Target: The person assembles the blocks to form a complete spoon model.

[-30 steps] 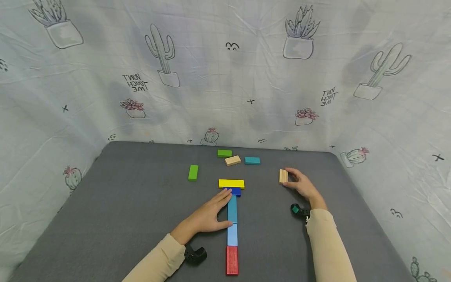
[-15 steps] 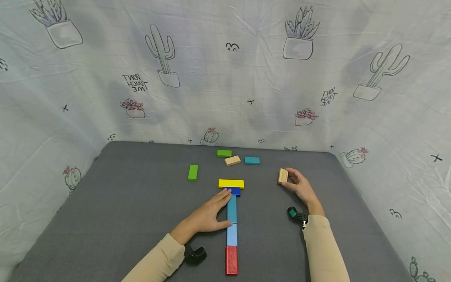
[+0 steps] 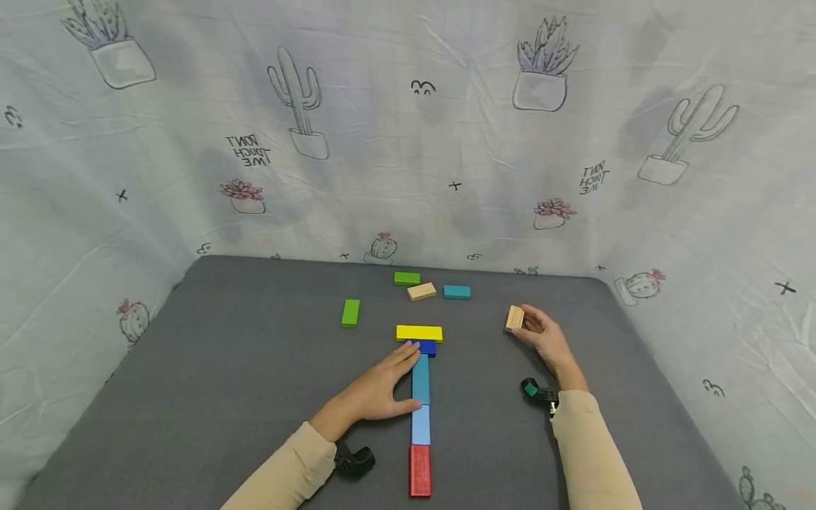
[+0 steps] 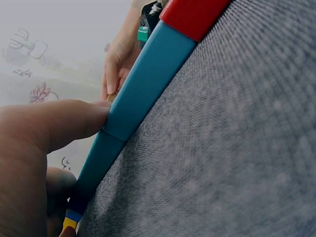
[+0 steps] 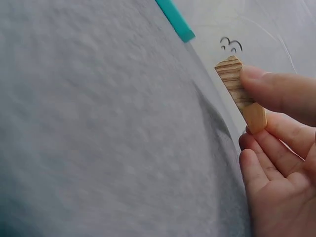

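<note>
A line of wooden blocks runs away from the near side of the table: a red block (image 3: 419, 471), a light blue block (image 3: 420, 425), a medium blue block (image 3: 421, 379), then a dark blue block (image 3: 428, 348). Across its far end lies a yellow block (image 3: 418, 333). My left hand (image 3: 376, 393) rests along the line, straight fingertips on the dark blue block and thumb touching the light blue block (image 4: 148, 81). Over to the right, my right hand (image 3: 550, 345) pinches a plain wooden block (image 5: 234, 81) between thumb and fingers, tilted and raised off the cloth.
Two green blocks (image 3: 350, 313), a plain wooden block (image 3: 421, 291) and a teal block (image 3: 456, 292) lie toward the back. Black wrist devices (image 3: 354, 462) sit by both sleeves. A printed white curtain (image 3: 408, 142) stands behind the grey table (image 3: 255, 368).
The plain wooden block in my right hand has turned from nearly straight to slanted. My right forearm has shifted slightly left. The left hand and the line of blocks stay put.
</note>
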`<state>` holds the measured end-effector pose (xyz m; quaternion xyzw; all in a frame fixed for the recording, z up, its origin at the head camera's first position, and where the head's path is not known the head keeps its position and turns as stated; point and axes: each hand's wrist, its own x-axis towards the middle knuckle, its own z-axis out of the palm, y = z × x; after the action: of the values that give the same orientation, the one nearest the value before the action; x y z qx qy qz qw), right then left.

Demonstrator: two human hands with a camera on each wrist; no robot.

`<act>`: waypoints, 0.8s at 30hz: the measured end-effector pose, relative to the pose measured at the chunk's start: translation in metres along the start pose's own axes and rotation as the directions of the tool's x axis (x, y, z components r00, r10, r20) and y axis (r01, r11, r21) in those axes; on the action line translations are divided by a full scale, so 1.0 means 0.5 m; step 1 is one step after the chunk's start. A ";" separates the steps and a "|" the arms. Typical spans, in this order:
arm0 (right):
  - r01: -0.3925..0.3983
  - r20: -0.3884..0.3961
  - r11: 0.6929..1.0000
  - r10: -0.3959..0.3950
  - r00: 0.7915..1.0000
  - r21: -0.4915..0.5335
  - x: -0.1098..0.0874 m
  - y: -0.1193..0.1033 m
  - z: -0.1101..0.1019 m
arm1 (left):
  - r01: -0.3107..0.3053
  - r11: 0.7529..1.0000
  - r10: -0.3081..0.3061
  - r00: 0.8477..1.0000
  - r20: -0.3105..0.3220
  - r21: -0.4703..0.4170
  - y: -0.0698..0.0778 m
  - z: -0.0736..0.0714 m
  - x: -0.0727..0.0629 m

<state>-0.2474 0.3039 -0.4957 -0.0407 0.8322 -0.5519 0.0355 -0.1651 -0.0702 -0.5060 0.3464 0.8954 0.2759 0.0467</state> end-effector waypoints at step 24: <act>0.076 0.102 0.996 -0.081 0.991 0.046 0.059 -0.069 0.181 | 0.016 1.000 -0.016 1.000 0.005 0.012 0.001 0.001 0.001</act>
<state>-0.2662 0.2045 -0.4994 -0.1014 0.8151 -0.5674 0.0578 -0.1650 -0.0696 -0.5062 0.3402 0.8996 0.2693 0.0490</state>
